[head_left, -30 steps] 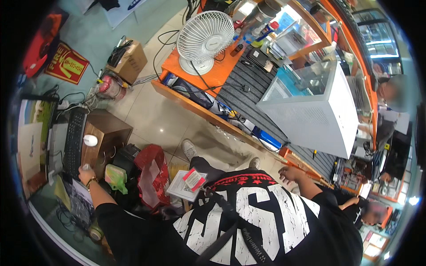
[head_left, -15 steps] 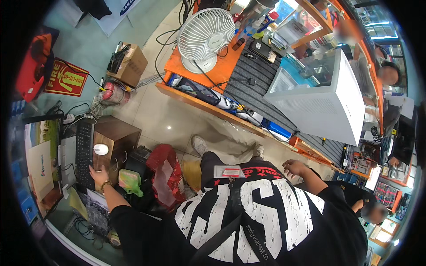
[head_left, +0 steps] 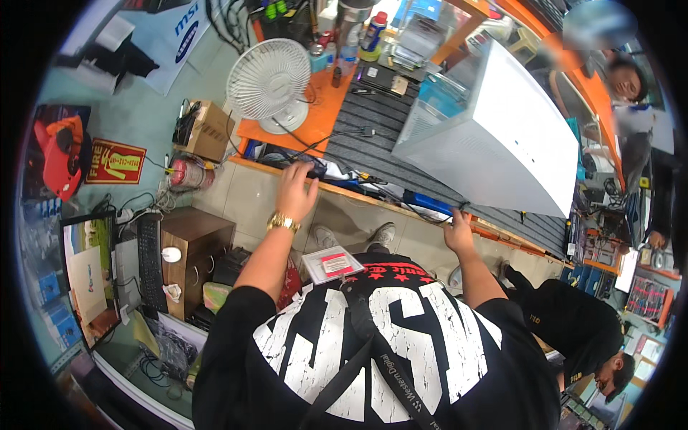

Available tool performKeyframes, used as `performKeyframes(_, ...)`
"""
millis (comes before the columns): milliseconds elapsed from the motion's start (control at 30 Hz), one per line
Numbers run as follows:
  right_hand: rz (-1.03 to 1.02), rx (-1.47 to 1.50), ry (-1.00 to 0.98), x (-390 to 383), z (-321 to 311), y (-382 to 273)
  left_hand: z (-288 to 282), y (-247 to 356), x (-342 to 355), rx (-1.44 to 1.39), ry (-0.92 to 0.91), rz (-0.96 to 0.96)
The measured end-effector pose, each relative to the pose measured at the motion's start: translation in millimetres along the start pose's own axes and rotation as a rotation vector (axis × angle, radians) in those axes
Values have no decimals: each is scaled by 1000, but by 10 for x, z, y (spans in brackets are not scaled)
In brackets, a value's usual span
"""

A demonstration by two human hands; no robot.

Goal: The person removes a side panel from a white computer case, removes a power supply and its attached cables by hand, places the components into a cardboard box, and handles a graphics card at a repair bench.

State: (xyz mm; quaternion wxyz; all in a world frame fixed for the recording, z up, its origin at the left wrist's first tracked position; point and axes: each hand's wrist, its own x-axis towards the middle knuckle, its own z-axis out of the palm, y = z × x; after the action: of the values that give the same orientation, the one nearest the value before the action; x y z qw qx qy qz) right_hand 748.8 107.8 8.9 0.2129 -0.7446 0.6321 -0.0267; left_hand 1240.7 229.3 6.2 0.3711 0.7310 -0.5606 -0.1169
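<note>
My left hand [head_left: 296, 188] reaches forward over the front edge of the orange workbench [head_left: 326, 115], fingers apart, just short of a dark item on the shelf lip; a gold watch sits on the wrist. My right hand [head_left: 458, 228] rests at the bench edge, right below the near corner of a white computer case [head_left: 502, 136] lying on a grey ribbed mat [head_left: 380, 136]. Whether that hand grips the edge is unclear. A clear flat box [head_left: 331, 264] with a red label sits against my chest.
A white desk fan [head_left: 269, 80] stands on the bench's left end, with bottles and tools behind it. A cardboard box [head_left: 208, 130], a small wooden table [head_left: 193, 247] with keyboard and mouse, and a monitor [head_left: 89, 276] are at left. Another person [head_left: 573, 337] crouches at right.
My left arm has swung from the low table at left up to the bench edge. My right hand has risen to the bench beneath the case. The view has turned toward the bench.
</note>
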Motion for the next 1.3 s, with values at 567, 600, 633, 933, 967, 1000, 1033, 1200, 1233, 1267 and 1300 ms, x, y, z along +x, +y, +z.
performKeyframes(567, 126, 261, -116, -287, -945, 614, 124, 1173, 561, 185, -79, -2)
performKeyframes(600, 93, 279, -131, -305, -1012, 648, 84, 1351, 537, 141, -73, 25)
performKeyframes(633, 42, 269, -95, -317, -1073, 683, 65, 1526, 507, 92, -68, 53)
performKeyframes(933, -565, 540, -475, 132, -1640, 386, -185, 2404, 259, 28, -241, 77)
performKeyframes(967, -579, 545, -482, 152, -1714, 239, -159, 2410, 231, 39, -233, 71)
performKeyframes(1000, -624, 549, -509, 167, -1767, 122, -76, 2465, 247, -65, -267, 57)
performKeyframes(1033, -673, 547, -543, 177, -1832, -12, -7, 2502, 236, -173, -295, 37)
performKeyframes(1200, -655, 735, -591, 78, -2164, -710, 73, 2492, 279, -84, -547, 219)
performKeyframes(1233, -662, 787, -565, 58, -2169, -795, 15, 2505, 296, -69, -646, 175)
performKeyframes(1267, -656, 782, -554, 53, -2134, -856, -37, 2464, 312, -138, -574, 229)
performKeyframes(1300, -605, 748, -465, 47, -2095, -900, -99, 2430, 343, -152, -578, 247)
